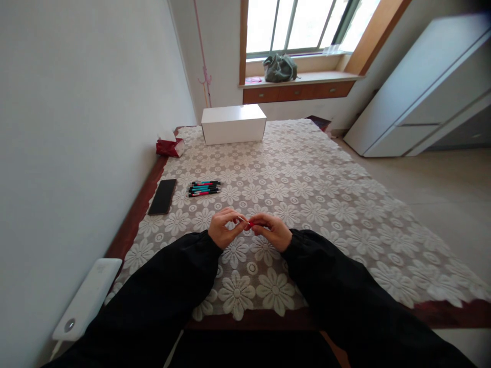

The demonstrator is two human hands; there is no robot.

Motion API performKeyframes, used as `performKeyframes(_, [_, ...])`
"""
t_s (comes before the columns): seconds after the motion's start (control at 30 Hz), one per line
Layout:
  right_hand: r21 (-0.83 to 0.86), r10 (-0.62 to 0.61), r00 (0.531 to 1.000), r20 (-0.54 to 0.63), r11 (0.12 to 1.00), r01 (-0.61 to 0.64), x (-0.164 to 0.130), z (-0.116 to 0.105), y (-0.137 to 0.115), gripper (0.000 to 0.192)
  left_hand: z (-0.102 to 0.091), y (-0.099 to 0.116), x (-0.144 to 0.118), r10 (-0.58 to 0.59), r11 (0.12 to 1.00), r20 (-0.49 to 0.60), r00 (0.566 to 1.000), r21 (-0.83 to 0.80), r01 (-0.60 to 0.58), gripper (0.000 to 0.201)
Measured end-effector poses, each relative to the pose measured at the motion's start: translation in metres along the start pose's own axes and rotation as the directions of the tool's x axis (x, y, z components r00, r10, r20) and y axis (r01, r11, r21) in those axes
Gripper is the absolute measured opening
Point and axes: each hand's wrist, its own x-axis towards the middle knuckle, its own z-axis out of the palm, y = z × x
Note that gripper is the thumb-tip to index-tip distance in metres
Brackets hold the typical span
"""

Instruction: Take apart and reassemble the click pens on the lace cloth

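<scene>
Over the near middle of the table, my left hand (pixel 225 228) pinches a thin white stick (pixel 242 219) between thumb and fingers. My right hand (pixel 273 230) is closed on a small red piece (pixel 250 224), its fingertips close to those of my left. The stick's end meets or lies right beside the red piece; I cannot tell whether they are joined. Beyond my left hand lies a small bundle of pens (pixel 204 188) in black, blue and red, side by side on the lace tablecloth (pixel 253 192).
A dark phone (pixel 162 197) lies at the table's left edge. Farther back are a red tissue pack (pixel 169 147) and a white box (pixel 233 125). A white power strip (pixel 86 299) sits at the near left against the wall. A bag (pixel 280 68) rests on the windowsill.
</scene>
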Motion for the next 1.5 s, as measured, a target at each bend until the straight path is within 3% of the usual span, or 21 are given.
performKeyframes(0.17, [0.011, 0.034, 0.999, 0.012, 0.999, -0.035, 0.0, 0.0, 0.001, 0.032, 0.001, 0.0, -0.001, -0.05, 0.997, -0.005, 0.999, -0.056, 0.049, 0.015])
performKeyframes(0.47, [-0.129, 0.054, 0.998, 0.016, 0.99, -0.051, -0.001, -0.001, -0.005, 0.032, 0.001, -0.002, -0.002, -0.129, 0.99, -0.071, 0.989, -0.074, 0.124, 0.016])
performKeyframes(0.8, [-0.128, 0.016, 1.0, 0.027, 0.992, -0.012, -0.001, -0.002, -0.01, 0.033, 0.003, 0.002, -0.001, 0.035, 0.999, -0.023, 0.999, 0.035, -0.035, 0.01])
performKeyframes(0.93, [-0.168, -0.008, 1.0, 0.023, 0.986, 0.012, 0.0, -0.002, -0.009, 0.032, 0.003, -0.001, -0.001, 0.023, 0.998, -0.02, 1.0, 0.065, -0.021, 0.011])
performKeyframes(1.13, [-0.2, -0.043, 0.998, 0.049, 0.978, 0.052, -0.001, -0.003, -0.009, 0.031, 0.004, 0.002, -0.001, 0.007, 0.999, -0.011, 1.0, -0.044, -0.008, 0.013])
performKeyframes(1.5, [-0.23, -0.033, 0.999, 0.01, 0.973, 0.035, -0.001, -0.003, -0.005, 0.033, 0.004, 0.004, -0.001, -0.002, 0.998, 0.057, 0.998, -0.062, 0.005, 0.016])
